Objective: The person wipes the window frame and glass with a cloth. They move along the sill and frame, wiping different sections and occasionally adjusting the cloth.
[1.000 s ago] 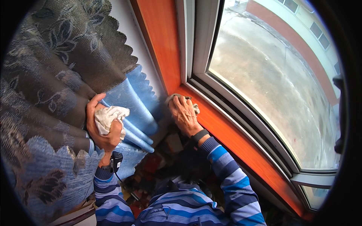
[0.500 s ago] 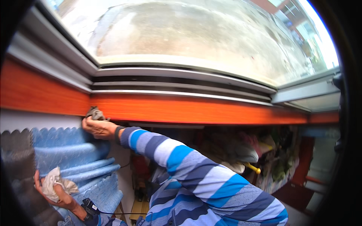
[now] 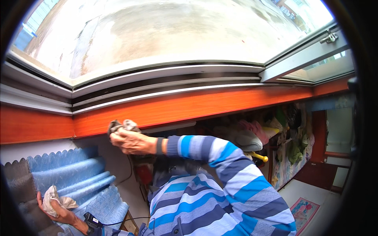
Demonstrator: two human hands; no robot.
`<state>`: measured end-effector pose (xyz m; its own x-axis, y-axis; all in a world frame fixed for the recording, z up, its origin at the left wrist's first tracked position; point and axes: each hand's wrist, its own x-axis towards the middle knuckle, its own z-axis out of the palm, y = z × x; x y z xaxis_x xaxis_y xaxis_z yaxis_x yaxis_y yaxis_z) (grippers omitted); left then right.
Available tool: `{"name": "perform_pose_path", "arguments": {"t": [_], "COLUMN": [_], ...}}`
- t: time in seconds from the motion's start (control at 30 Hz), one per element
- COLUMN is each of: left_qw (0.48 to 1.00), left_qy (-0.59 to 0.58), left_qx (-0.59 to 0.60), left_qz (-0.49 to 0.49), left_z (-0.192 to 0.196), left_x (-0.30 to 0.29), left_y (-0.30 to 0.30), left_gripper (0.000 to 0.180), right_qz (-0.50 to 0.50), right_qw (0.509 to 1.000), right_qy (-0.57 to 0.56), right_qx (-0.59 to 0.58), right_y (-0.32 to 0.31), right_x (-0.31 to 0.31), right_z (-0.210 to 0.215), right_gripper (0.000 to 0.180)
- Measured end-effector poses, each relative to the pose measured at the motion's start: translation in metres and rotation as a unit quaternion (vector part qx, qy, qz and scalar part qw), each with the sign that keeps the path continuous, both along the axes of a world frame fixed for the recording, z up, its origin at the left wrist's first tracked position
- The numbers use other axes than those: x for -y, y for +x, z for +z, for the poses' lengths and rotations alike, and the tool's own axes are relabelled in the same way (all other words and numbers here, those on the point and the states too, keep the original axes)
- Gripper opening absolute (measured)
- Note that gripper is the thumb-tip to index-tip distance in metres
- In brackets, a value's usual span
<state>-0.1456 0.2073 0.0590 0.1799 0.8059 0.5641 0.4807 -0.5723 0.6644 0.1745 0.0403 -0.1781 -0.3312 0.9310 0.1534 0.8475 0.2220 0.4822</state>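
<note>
My right arm reaches across to the left, and its hand (image 3: pixel 132 142) is closed round a crumpled grey-brown cloth (image 3: pixel 125 126). This cloth lies against the lower edge of the orange wooden window casing (image 3: pixel 189 103), near its left corner. At the lower left, my left hand (image 3: pixel 59 214) grips a crumpled off-white cloth (image 3: pixel 56 198). Behind that hand hangs a blue scalloped curtain (image 3: pixel 73 167); I cannot tell whether the hand touches it. Part of the right-hand cloth is hidden by the fingers.
Metal sliding-window tracks (image 3: pixel 169 84) run above the casing. A sliding window frame (image 3: pixel 303 59) with a latch stands at the right. Below are piled clothes (image 3: pixel 252 137), a yellow-tipped rod (image 3: pixel 260 157) and a patterned mat (image 3: pixel 305 214) on the floor. A black cable (image 3: pixel 126 220) runs from my left wrist.
My right hand, with the grey-brown cloth, has moved right along the casing from its left corner. The view has shifted too. The left hand still holds the off-white cloth.
</note>
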Motion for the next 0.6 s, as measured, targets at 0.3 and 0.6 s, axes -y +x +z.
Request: {"name": "perform_pose_path", "arguments": {"t": [0.3,0.6], "left_qw": [0.976,0.74], "left_qy": [-0.147,-0.507], "left_qx": [0.055,0.186], "left_qz": [-0.153,-0.401], "left_z": [-0.062,-0.071], "left_x": [0.016,0.093], "left_y": [0.08,0.176], "left_gripper": [0.053,0.118], "right_qz": [-0.118,-0.117], "right_qw": [0.678,0.126], "right_qy": [0.151,0.001], "right_qx": [-0.709,-0.985], "right_y": [0.053,0.084], "right_x": [0.123,0.144], "right_z": [0.091,0.111], "right_gripper": [0.034,0.05]}}
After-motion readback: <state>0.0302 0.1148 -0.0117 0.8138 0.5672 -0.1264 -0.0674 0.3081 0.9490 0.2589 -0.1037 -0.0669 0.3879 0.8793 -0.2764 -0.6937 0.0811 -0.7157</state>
